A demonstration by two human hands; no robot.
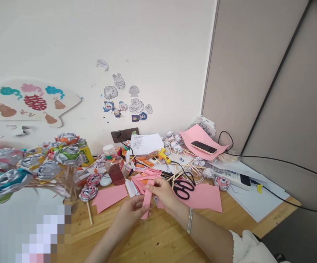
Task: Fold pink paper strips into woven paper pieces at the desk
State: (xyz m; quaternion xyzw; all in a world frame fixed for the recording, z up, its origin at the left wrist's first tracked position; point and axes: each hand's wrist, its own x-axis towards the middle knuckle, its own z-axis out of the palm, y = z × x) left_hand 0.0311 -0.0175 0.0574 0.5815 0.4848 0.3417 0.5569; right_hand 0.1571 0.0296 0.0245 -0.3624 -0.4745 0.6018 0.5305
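Observation:
A narrow pink paper strip (147,201) is stretched between both hands above the front of the wooden table. My left hand (132,212) pinches its lower part, thumb across the front. My right hand (162,191), with a beaded bracelet (189,220) on the wrist, grips the upper end. Just behind the fingers lies a heap of pink strips (140,180). Black-handled scissors (184,190) rest to the right, close to my right hand, partly over a pink sheet (207,197). Left of my hands is another pink paper piece (110,197).
Paper roses on sticks (67,157) crowd the left. Behind the hands stand a bottle of reddish liquid (116,170) and a yellow glue gun (163,156). A phone (203,147) lies on pink paper; a power strip (233,177) with cables (281,201) is at right.

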